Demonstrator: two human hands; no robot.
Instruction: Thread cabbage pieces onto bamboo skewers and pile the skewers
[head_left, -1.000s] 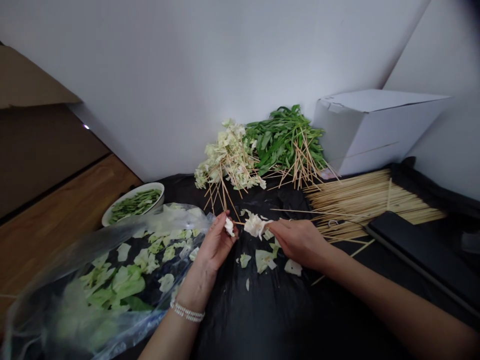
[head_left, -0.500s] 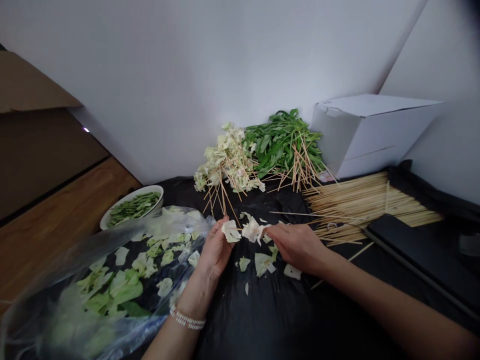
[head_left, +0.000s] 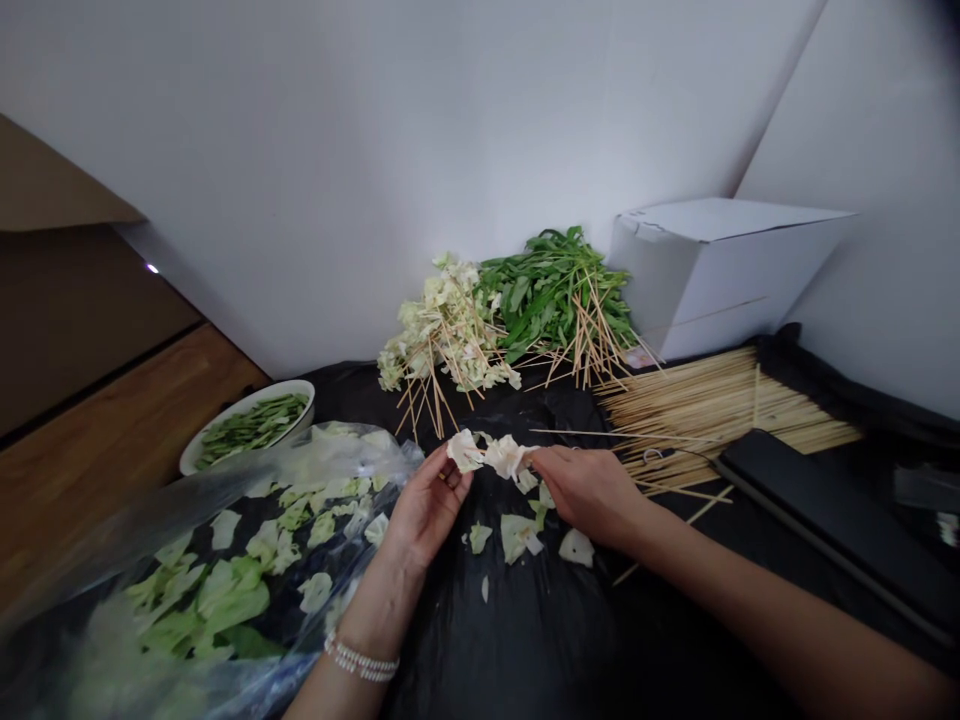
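My left hand pinches a pale cabbage piece between thumb and fingers, at the middle of the view. Close to its right is a second, crumpled cabbage piece, gripped at its right end by the closed fingers of my right hand. Any stick running through these two pieces is mostly hidden. Below the hands, loose cabbage scraps lie on the black plastic sheet. A clear plastic bag with torn cabbage leaves spreads beside my left forearm.
Skewered cabbage and skewered leafy greens are heaped against the wall. Bare bamboo skewers lie right, near a black flat case and a white box. A bowl of cut green vegetables stands left.
The view has shifted slightly, so the surroundings sit a little lower and further left. Both hands still hold cabbage; the two pieces look closer together, and the stick between them no longer shows clearly.
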